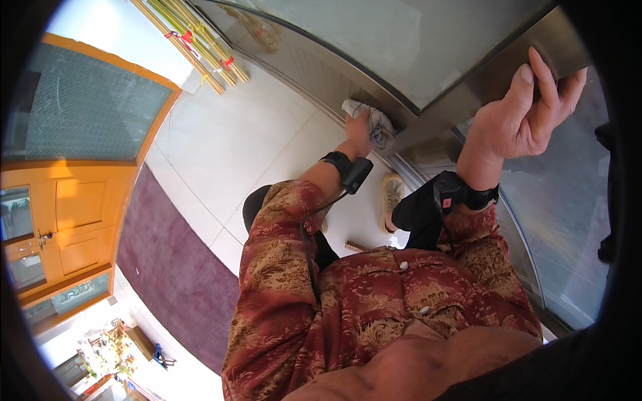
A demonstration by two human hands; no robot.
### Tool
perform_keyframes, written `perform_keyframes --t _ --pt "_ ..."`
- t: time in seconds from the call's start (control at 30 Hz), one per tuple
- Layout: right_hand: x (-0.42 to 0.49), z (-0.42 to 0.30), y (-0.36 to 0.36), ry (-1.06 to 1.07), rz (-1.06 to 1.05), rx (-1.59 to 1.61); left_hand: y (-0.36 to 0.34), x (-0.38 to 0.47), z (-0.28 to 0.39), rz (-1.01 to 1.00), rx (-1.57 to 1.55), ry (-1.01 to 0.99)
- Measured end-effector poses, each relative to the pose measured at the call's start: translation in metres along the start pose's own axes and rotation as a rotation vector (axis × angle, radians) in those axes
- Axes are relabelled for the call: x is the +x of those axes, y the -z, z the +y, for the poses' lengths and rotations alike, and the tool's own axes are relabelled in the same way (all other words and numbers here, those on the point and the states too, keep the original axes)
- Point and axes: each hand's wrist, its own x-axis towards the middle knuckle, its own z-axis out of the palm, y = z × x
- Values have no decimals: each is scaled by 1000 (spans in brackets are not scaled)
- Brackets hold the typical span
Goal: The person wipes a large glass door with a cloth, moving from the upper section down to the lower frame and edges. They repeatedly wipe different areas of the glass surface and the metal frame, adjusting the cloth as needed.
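Note:
My left hand [358, 129] presses a crumpled grey-white cloth [382, 131] against the lower metal frame [401, 113] of a glass-paned door [381, 37], near its bottom corner. Part of the cloth is hidden under my fingers. Higher up on the right, my right hand [521, 113] grips the edge of the door's metal stile [549, 47]. Some of its fingertips are hidden behind that edge. Both wrists carry black straps with small boxes and cables.
Bundled sticks [200, 50] tied with ribbons lean at the upper left. A purple carpet [170, 260] covers part of the tiled floor [241, 135], before an orange wooden door [75, 200]. My shoe [391, 198] stands close to the metal threshold. Another glass panel [556, 200] is at right.

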Motion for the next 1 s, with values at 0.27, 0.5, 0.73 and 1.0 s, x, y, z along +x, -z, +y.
perform_keyframes --t 0.27,0.5,0.73,1.0 --pt "3 -5 -4 -25 19 31 -24 -76 65 -171 -87 24" --pt "0 -3 0 -13 10 -22 -24 -75 72 -192 -54 -145" --pt "0 0 -2 4 25 -63 -12 -49 51 -131 -2 -191" --pt "0 0 -2 -5 21 -65 12 -13 25 -113 103 -150"
